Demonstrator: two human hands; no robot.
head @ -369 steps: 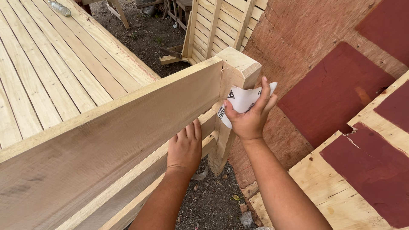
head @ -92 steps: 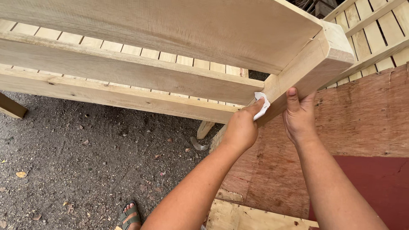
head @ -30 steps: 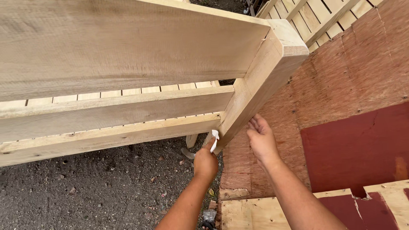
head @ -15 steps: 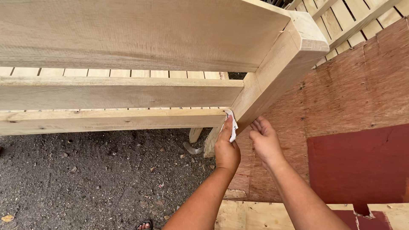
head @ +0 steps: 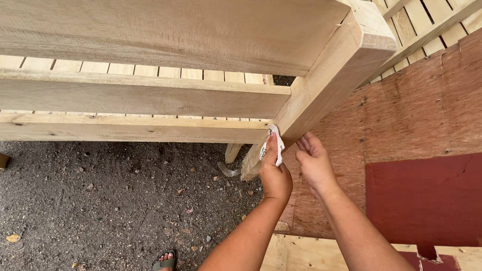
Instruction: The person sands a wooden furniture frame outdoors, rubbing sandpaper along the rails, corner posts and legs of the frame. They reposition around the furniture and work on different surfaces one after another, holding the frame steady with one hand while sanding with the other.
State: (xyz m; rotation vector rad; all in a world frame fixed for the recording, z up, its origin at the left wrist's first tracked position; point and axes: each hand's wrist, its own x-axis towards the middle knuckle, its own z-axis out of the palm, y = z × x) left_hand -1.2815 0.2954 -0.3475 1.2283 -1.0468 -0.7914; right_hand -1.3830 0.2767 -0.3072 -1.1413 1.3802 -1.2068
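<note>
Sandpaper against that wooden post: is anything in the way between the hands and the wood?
Nothing visible. The left hand presses the folded sandpaper straight onto the post, just below the lower rail. The right hand touches the post beside it, bare.

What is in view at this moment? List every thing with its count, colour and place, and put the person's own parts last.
wooden frame: one, pale bare wood, three long rails across the top and left, joined to a post.
corner post: one, pale wood, slanting down from the upper right to the middle.
slats: several, pale wood, behind the rails.
plywood sheet: one, reddish brown with a dark red patch, right side.
ground: dark grey gravel, lower left.
sandal: one, dark, on a foot at the bottom edge.
folded paper: one, white, pressed on the post.
left hand: holds the paper against the post.
right hand: fingers touch the post beside it.
</note>
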